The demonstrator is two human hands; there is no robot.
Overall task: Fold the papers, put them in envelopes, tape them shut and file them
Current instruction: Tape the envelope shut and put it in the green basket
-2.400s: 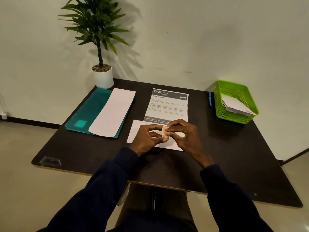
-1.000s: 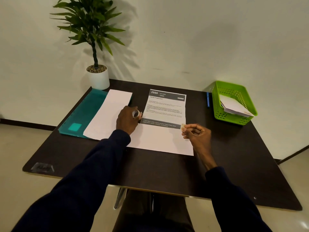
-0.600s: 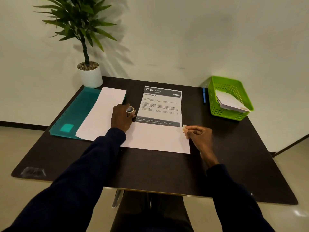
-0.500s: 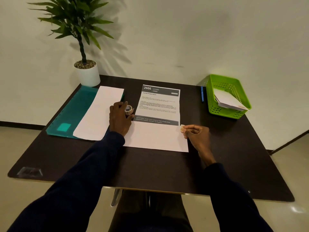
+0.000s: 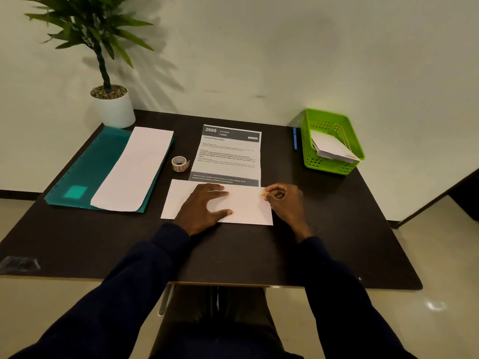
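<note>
Envelope (image 5: 248, 211) beneath left hand (image 5: 204, 208); right hand (image 5: 283, 200) pinches tape (image 5: 263, 195)

The only readable writing stands on the printed sheet (image 5: 229, 156), lying on the table (image 5: 324, 229) toward 12 o'clock from the person. Its dark header band, at the sheet's 12 o'clock end, carries "2666" in large white figures at the 11 o'clock corner. "KITCHEN" follows in small capitals just toward 3 o'clock of the number (a tiny tag under it is too small to read). Below the band, in dark type on white, is the title "Cereal Preparation". The body paragraphs are too fine to make out. The grey band at the 6 o'clock end reads "Cereal (dry), water (room-temp or hot), empty bowl, preparation spoon, kitchen workspace".
</note>
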